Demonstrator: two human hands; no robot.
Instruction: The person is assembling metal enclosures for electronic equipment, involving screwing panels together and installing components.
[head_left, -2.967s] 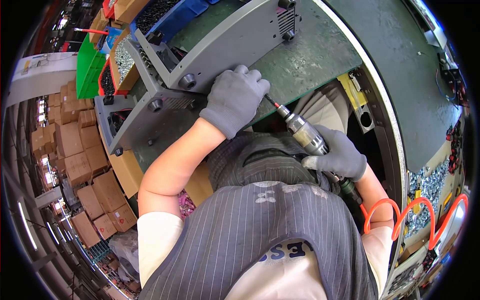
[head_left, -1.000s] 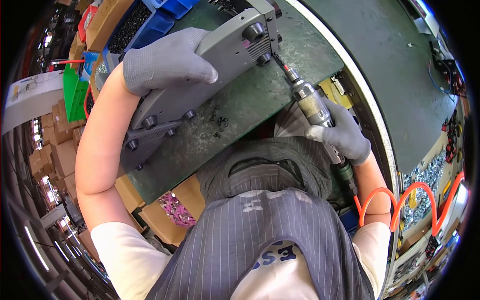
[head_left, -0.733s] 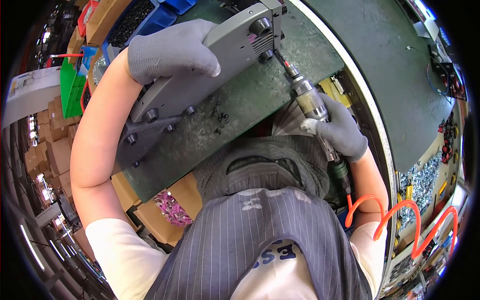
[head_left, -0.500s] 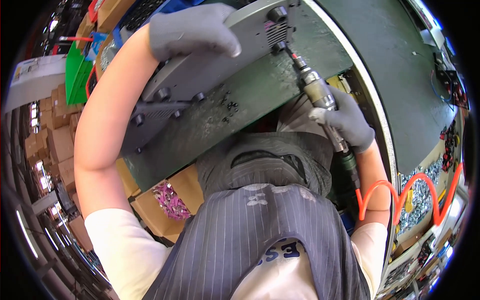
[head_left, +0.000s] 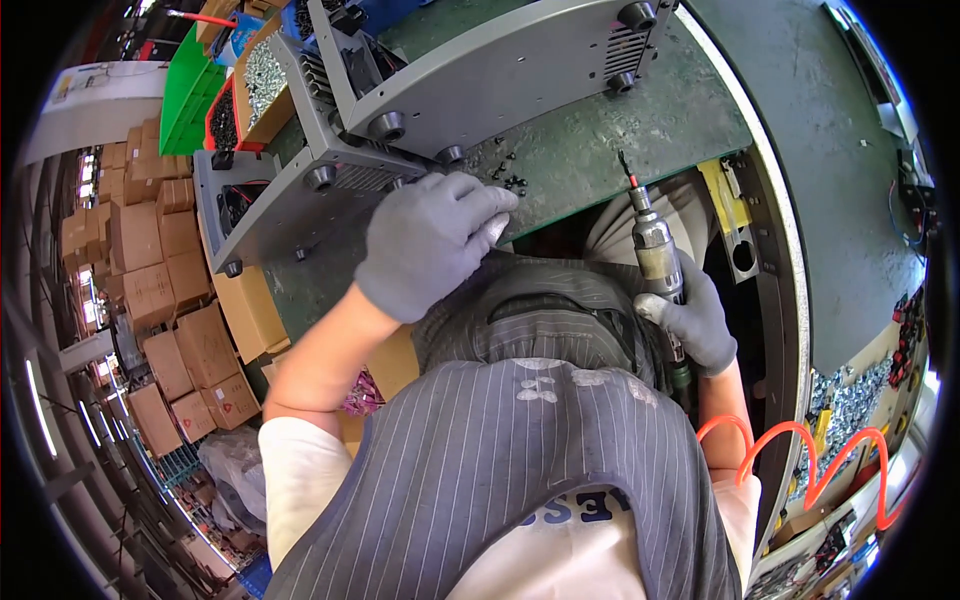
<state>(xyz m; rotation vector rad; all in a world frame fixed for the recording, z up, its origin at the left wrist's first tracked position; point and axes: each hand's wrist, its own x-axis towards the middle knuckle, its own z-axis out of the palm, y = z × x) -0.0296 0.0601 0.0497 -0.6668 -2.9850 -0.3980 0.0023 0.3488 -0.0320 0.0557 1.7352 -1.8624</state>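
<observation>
The left hand (head_left: 430, 245) is off the grey housing (head_left: 490, 78), whose end stands near the workbench's (head_left: 685, 125) right edge, and beside black screws (head_left: 515, 183) at the near edge; its grip cannot be told. The right hand (head_left: 698, 318) grasps the driver (head_left: 657, 255), bit now clear: driving is paused.

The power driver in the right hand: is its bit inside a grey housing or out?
Out. The bit of the power driver shows to its end against the green bench, apart from the nearest grey housing.
</observation>
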